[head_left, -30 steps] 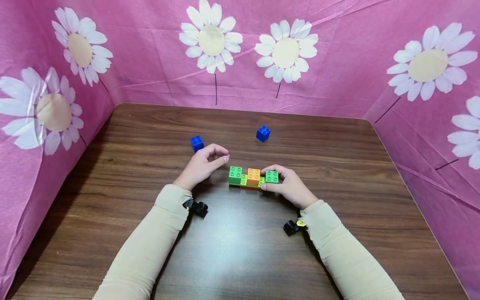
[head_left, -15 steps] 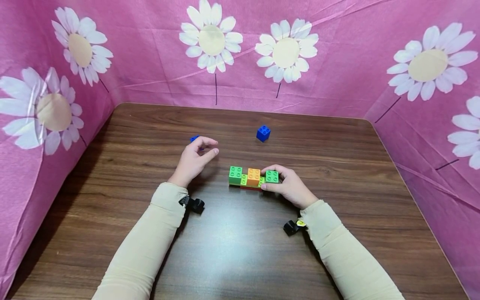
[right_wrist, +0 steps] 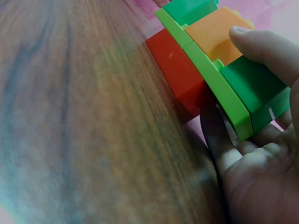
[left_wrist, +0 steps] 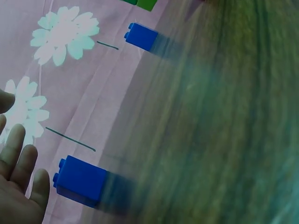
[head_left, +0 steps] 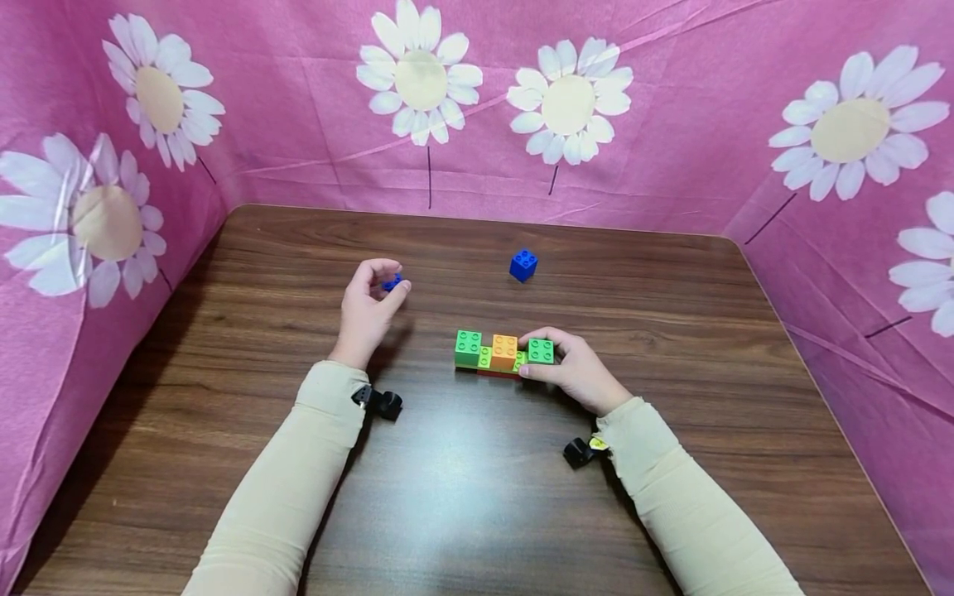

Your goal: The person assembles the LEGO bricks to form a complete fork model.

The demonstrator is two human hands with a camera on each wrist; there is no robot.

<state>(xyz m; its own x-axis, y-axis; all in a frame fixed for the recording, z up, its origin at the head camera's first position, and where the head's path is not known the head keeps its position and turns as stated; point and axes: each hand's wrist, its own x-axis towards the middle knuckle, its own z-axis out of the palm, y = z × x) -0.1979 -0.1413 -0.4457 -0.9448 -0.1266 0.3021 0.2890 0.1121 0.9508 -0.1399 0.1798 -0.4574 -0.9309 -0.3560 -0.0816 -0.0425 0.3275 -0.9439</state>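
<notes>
In the head view my left hand (head_left: 363, 308) reaches around a blue toy block (head_left: 392, 283), thumb and forefinger on either side. The left wrist view shows that blue block (left_wrist: 80, 181) standing on the table beside spread fingers (left_wrist: 24, 167), with a gap between. My right hand (head_left: 585, 378) grips the right end of a toy brick build. This build has a lime plate (right_wrist: 215, 81), a red block (right_wrist: 180, 70) under it, and an orange block (head_left: 504, 351) between two green blocks on top. Fingers reach under the plate's end in the right wrist view.
A second blue block (head_left: 524, 265) stands farther back, right of centre on the wooden table (head_left: 447, 513). Pink cloth (head_left: 313, 108) with large daisies rises along the back and both sides. Each wrist carries a small black camera.
My left hand has moved left and away from me, from beside the build to around the left blue block. The right hand and the brick build stay in place.
</notes>
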